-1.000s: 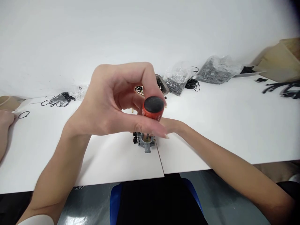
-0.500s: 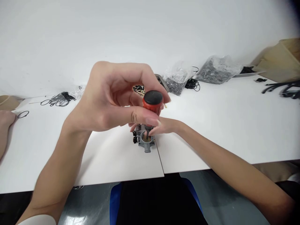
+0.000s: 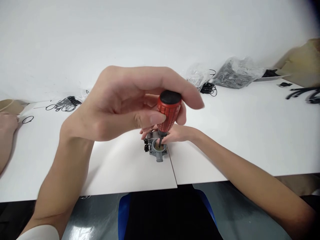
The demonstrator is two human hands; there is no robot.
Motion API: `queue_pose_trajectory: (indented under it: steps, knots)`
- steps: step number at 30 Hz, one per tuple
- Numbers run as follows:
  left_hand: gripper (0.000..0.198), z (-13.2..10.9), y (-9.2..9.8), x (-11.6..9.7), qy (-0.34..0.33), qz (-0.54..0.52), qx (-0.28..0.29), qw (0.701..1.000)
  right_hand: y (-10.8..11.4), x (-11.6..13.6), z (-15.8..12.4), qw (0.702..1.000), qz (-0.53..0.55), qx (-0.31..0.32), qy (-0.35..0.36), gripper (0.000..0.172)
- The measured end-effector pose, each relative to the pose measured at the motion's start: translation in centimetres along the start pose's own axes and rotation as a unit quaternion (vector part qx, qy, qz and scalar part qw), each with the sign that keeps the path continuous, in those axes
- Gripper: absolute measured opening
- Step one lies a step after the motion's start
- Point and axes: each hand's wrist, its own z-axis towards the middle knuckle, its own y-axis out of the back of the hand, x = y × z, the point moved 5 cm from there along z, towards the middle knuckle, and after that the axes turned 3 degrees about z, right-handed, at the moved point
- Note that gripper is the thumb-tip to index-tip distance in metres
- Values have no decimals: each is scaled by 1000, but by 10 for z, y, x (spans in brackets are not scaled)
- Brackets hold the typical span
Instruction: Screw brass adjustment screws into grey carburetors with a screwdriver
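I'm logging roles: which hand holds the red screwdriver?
The person's left hand, gripping the red screwdriver; the right hand is lower, at the grey metal part.

Head-camera view, as I follow it remotely: I can read no text, label, brand, number or sign.

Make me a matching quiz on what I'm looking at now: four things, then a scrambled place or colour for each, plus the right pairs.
1. Screwdriver
2. Metal part
3. Chair
4. Wall

A. Blue, below the table
B. White, behind the table
C. Red, in the left hand
D. Grey, by the right hand

Pairs: 1-C, 2-D, 3-A, 4-B
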Motion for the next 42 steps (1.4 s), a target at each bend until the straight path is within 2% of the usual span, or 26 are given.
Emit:
queue_pose_trajectory:
  steps: [3, 7, 11, 16, 21, 24, 28, 34, 37, 42]
  knots:
    - [19, 1, 0, -4, -19, 20, -2, 1000, 2, -4, -1, 1000, -8, -7, -19, 37]
    - [15, 4, 0, -1, -10, 71, -54, 996, 2, -5, -2, 1000, -11, 6, -20, 35]
    - [8, 6, -1, 4, 1, 71, -91, 993, 2, -6, -2, 1000, 11, 13, -3, 37]
    - [30, 6, -1, 18, 3, -9, -121, 993, 2, -10, -1, 1000, 18, 15, -11, 39]
    - [28, 8, -5, 25, -19, -92, -108, 990, 2, -9, 0, 1000, 10, 14, 5, 41]
    - [32, 8, -5, 23, -14, -92, -112, 989, 3, -9, 0, 1000, -9, 5, -6, 40]
    - [48, 7, -4, 19, -11, -61, -124, 990, 4, -11, 0, 999, -27, -11, -24, 38]
    - [46, 4, -1, 17, -27, -41, -161, 986, 2, -13, 1, 1000, -8, 15, 1, 39]
    - [49, 6, -1, 19, -17, -54, -147, 988, 2, -14, 1, 1000, -4, 20, 10, 39]
    - [67, 14, -1, 15, -31, -32, -120, 992, 3, -15, 2, 1000, -24, 16, -1, 37]
